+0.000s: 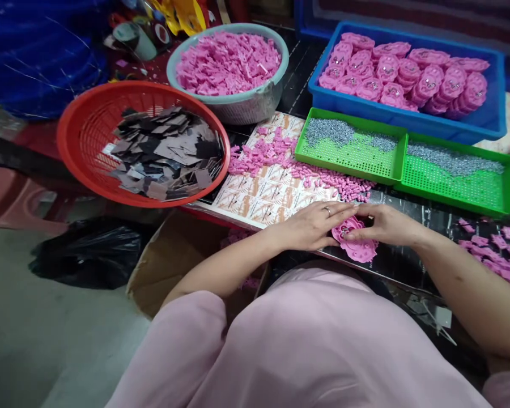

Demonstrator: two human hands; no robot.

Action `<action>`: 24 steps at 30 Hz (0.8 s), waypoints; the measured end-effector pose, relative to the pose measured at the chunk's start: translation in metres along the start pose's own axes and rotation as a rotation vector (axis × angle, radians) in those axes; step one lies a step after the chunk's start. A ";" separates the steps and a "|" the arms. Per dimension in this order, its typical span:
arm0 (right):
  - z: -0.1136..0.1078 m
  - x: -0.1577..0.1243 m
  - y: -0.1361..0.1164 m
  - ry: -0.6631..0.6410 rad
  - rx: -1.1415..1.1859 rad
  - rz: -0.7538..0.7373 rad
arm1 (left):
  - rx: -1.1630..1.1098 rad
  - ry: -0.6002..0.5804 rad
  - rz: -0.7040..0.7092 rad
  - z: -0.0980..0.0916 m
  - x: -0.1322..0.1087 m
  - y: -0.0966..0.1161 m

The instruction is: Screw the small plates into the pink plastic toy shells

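Observation:
A pink moulded plastic piece (361, 249) with a scalloped edge lies at the table's front edge, small metal parts showing on it. My left hand (310, 225), wearing a ring, holds it from the left, fingers reaching across its far side and thumb at its near left edge. From the other side, my right hand (385, 225) grips the same piece, its thumb lying over the top. The fingertips of both hands meet at the far edge and partly hide it. Just beyond the hands are small pink cylindrical bits (352, 187) and two green trays (348, 161) of small metal parts.
A red basket (85, 141) of dark flat pieces stands at left. Behind it is a grey-green basin (246, 107) of pink parts. A blue bin (408, 122) holds stacked pink pieces. Loose pink parts (488, 255) lie at right; a cardboard box (161, 260) sits below the table.

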State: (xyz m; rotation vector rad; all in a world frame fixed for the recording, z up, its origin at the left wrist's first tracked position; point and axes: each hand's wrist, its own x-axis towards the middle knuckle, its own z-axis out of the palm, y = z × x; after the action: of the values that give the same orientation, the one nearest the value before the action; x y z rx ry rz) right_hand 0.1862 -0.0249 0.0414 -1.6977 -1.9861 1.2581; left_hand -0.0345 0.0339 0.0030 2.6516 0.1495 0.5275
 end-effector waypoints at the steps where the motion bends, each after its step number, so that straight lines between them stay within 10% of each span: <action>1: 0.000 0.001 0.001 0.027 -0.021 -0.027 | 0.007 -0.012 0.015 0.001 0.002 -0.001; 17: 0.005 -0.062 0.027 0.379 0.228 0.211 | 0.051 -0.260 0.066 -0.017 0.019 0.005; 24: 0.028 -0.074 0.024 0.461 -0.009 -0.026 | 0.062 0.126 -0.188 -0.027 -0.001 0.006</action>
State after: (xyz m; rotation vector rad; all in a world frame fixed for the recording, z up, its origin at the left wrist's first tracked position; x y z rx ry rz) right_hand 0.2059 -0.1052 0.0320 -1.7628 -1.7294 0.7578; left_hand -0.0456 0.0384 0.0279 2.6278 0.4548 0.6351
